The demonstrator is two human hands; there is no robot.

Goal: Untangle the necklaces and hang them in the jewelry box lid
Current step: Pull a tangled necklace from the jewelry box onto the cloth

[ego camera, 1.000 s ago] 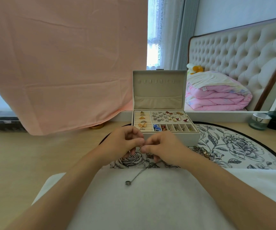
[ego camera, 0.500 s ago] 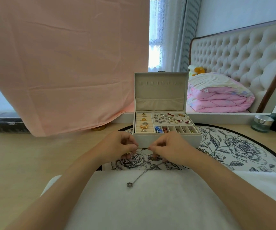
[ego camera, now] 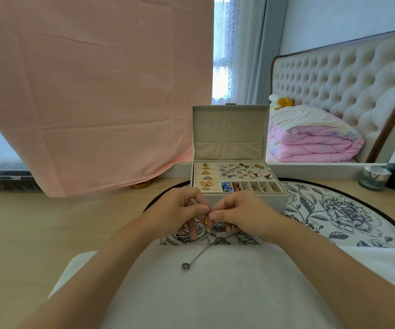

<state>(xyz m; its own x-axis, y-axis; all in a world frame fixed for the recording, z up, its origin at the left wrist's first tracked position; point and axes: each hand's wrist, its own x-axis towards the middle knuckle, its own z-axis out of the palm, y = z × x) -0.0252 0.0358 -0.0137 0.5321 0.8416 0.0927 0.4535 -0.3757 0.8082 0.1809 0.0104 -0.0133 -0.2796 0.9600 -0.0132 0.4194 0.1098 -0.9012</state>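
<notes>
Left hand [ego camera: 180,210] and right hand [ego camera: 245,214] pinched the tangled necklaces [ego camera: 185,266] close together, apparently teasing out a knot. The jewelry box lid [ego camera: 230,131] stood open, hooks bare.

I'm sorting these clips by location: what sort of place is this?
Most likely a bedroom: a tufted headboard and a folded pink quilt show beyond the table's open jewelry box, beside a curtained window.

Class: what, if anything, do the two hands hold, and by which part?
The left hand and right hand pinch a gold necklace between meeting fingertips; which part of it cannot be told.
</notes>
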